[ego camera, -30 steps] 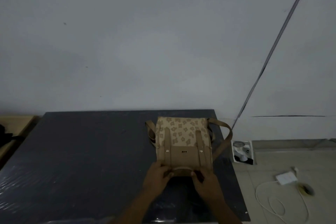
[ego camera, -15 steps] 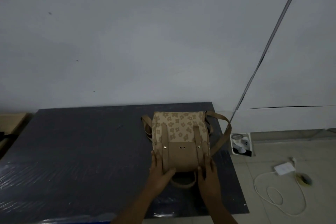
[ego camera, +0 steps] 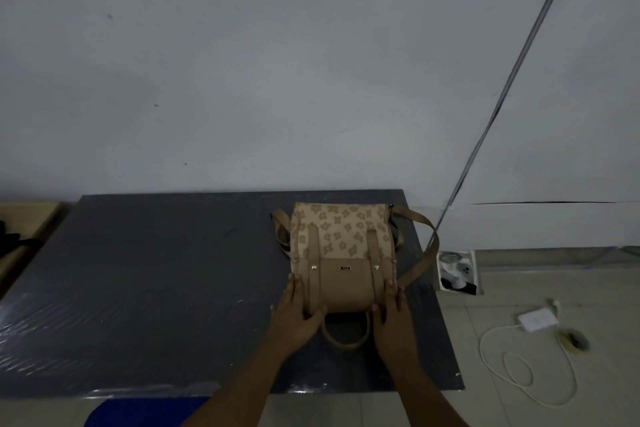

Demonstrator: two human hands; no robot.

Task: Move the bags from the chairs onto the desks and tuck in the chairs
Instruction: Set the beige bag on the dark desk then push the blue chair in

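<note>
Dim room: bare grey wall (ego camera: pixel 277 62), pale tiled floor (ego camera: pixel 540 295).

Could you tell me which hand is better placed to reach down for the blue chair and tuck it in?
Left: the left hand is nearer the blue chair than the right hand.

Tan floral backpack (ego camera: pixel 341 255) lies flat on the dark table (ego camera: pixel 156 288), near its right end by the wall. Left hand (ego camera: pixel 296 314) and right hand (ego camera: pixel 391 314) rest flat against the bag's near corners, fingers spread, not gripping; top handle loop (ego camera: pixel 346 336) sits between them. One strap (ego camera: pixel 420 253) arcs off the right table edge. Blue chair seat (ego camera: pixel 138 412) pokes out under the near edge. White cable (ego camera: pixel 526 374) coiled on the floor, right.
</note>
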